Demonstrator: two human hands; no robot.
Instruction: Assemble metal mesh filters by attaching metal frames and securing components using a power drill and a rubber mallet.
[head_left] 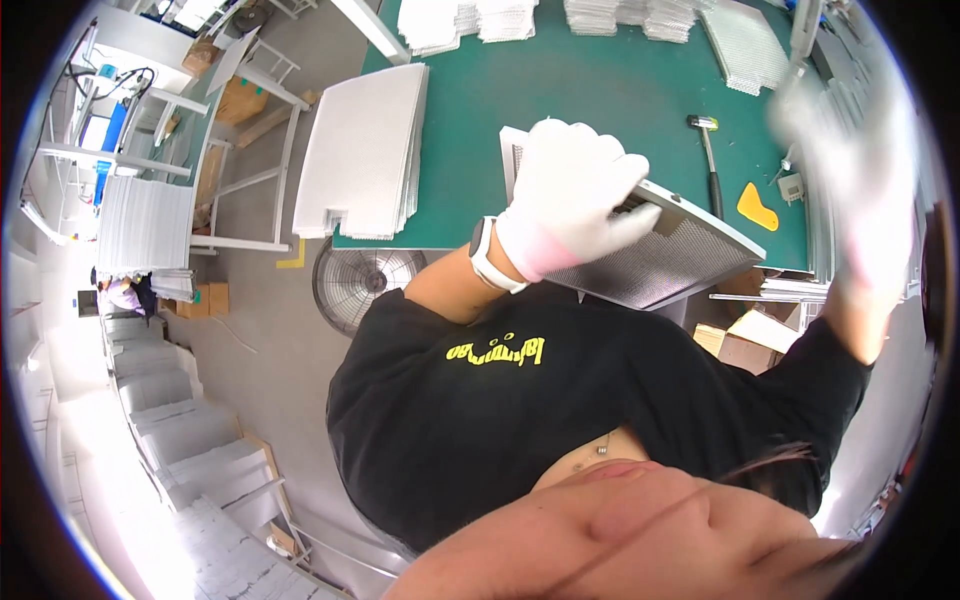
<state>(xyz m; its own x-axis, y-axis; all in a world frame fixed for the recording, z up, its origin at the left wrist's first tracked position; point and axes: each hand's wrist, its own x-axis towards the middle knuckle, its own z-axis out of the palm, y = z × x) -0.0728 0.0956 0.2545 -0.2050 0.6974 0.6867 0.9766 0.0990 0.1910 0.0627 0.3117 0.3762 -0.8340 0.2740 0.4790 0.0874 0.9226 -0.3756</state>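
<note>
My left hand (578,195), in a white glove with a white-banded watch at the wrist, grips a framed metal mesh panel (668,262) by its upper edge. The fingers lie over the frame and the thumb is on the near side. The panel stands tilted at the near edge of the green table (610,85). My right hand (858,150), also in a white glove, is raised over the table's right end. Motion blurs its fingers, and I cannot make out whether it holds anything.
A mallet (710,160) and a yellow scraper (758,207) lie right of the panel. White sheets (362,150) are stacked at the table's left end. Mesh pads (745,45) lie along the back. Below are a round floor fan (360,285) and a cardboard box (745,345).
</note>
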